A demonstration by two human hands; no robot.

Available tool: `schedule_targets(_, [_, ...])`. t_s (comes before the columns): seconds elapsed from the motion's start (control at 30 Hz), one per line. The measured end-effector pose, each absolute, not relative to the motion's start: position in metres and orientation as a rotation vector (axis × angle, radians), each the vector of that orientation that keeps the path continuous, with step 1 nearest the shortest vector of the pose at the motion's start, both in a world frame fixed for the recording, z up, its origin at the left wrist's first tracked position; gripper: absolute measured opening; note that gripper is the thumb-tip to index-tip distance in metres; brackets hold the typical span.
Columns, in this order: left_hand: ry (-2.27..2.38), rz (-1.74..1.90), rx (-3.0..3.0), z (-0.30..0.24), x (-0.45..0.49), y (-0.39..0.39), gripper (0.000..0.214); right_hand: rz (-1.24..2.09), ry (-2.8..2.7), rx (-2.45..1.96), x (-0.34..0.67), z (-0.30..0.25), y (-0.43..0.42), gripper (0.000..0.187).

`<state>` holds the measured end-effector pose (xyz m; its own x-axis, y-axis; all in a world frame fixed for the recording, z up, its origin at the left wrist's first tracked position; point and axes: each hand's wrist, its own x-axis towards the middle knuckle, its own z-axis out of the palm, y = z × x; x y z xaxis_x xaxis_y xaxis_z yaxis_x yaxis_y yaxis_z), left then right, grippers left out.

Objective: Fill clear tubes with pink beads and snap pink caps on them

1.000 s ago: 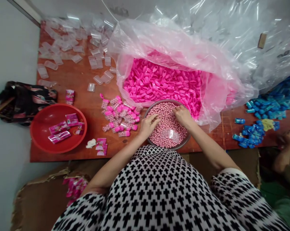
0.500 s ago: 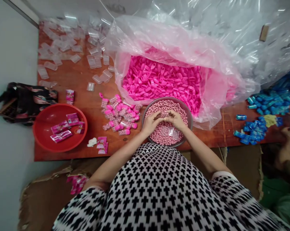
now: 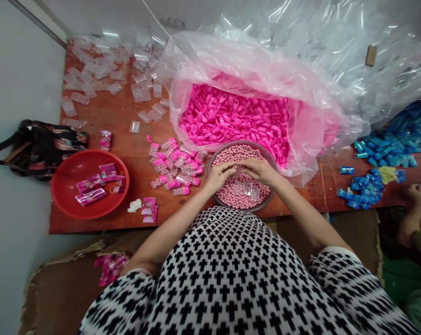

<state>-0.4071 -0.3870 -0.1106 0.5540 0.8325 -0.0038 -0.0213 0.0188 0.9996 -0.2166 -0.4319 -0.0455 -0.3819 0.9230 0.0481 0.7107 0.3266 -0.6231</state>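
Observation:
A grey bowl (image 3: 275, 191) full of small pink balls (image 3: 231, 200) sits at the table's front edge, close to my body. Over it my left hand (image 3: 219, 178) pinches a small clear plastic container (image 3: 237, 169), mostly hidden by fingers. My right hand (image 3: 262, 171) meets it from the other side, its fingers together and bent over the container. Several empty clear containers (image 3: 247, 190) lie on the balls below my hands. Left of the bowl is a heap of filled containers with pink caps (image 3: 178, 163). Behind the bowl, an open plastic bag holds many pink caps (image 3: 234, 114).
A red basin (image 3: 67, 204) with pink packets stands at the left, near a black bag (image 3: 39, 149). Clear containers (image 3: 91, 70) are scattered at the back left. Blue pieces (image 3: 367, 188) lie at the right, beside another person's hand (image 3: 417, 195).
My right hand has shifted slightly right and its fingers now arch more over the container. My left hand stays almost in place. The whole view has moved a little.

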Motion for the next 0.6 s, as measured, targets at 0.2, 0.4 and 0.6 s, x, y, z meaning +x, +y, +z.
schedule_targets(0.2, [0.754,0.776,1.696,-0.102,-0.417,-0.378,0.023,0.725,-2.213,-1.473,-0.222,-0.043,-0.431,0.023])
schedule_targets(0.4, [0.875,0.821,1.491,-0.116,-0.430,-0.375,0.030,0.630,-2.045,-1.866,-0.207,-0.050,-0.413,0.025])
schedule_targets(0.6, [0.749,0.755,1.039,-0.115,-0.427,-0.383,0.044,0.183,-2.497,-1.960,-0.196,-0.049,-0.336,0.030])
